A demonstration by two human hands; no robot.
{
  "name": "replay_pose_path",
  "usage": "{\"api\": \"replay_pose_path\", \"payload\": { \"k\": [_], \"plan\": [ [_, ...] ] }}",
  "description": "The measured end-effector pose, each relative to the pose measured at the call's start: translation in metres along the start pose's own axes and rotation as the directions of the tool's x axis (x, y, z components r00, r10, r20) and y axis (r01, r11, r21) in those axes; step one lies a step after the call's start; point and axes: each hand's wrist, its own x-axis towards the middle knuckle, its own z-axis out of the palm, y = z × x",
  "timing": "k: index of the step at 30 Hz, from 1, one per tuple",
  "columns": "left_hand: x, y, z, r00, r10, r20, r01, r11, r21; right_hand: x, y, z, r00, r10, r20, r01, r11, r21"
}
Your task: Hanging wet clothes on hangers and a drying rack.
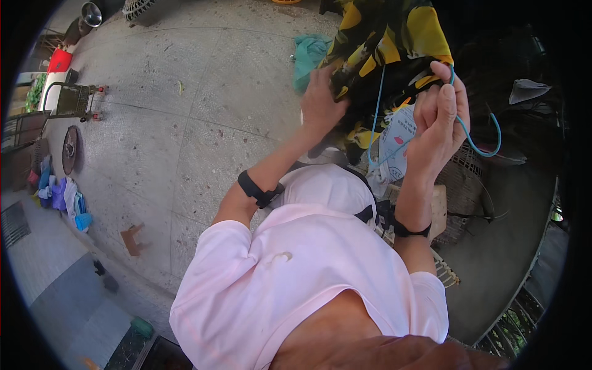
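Note:
A black cloth with yellow patches (425, 32) hangs in front of me at the upper right. My left hand (325, 104) grips its left side, the fingertips partly lost among the folds. At the right lower corner of the cloth, my right hand (437, 118) pinches a turquoise cord (478, 150) between thumb and fingers. The cord's free end curls out to the right of that hand. Another length of the cord (378, 108) drops from the cloth in a loop between my hands. Below the cloth, a white printed bag (397, 148) is partly covered.
A teal bag (311, 60) lies on the concrete floor (138, 152) beyond my left hand. Woven baskets (455, 203) stand at my right. Further left are a flatbed trolley (71, 101), a round dark lid (70, 150), piled cloths (60, 192) and a cardboard scrap (132, 239).

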Motion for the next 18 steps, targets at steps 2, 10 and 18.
{"api": "replay_pose_path", "payload": {
  "k": [2, 10, 18],
  "plan": [
    [0.003, -0.003, 0.003, 0.998, -0.034, 0.049, 0.035, 0.999, -0.019, 0.006, -0.007, 0.0, 0.997, -0.073, 0.016, 0.072, 0.994, 0.079],
    [-0.017, 0.014, 0.007, 0.974, 0.0, 0.226, 0.007, 1.0, -0.027, 0.043, 0.011, 0.017, 0.979, -0.195, -0.065, 0.2, 0.976, 0.087],
    [-0.033, 0.026, 0.005, 0.901, 0.004, 0.434, 0.074, 0.984, -0.163, 0.061, 0.045, 0.018, 0.966, -0.205, -0.156, 0.21, 0.978, 0.018]
  ]
}}
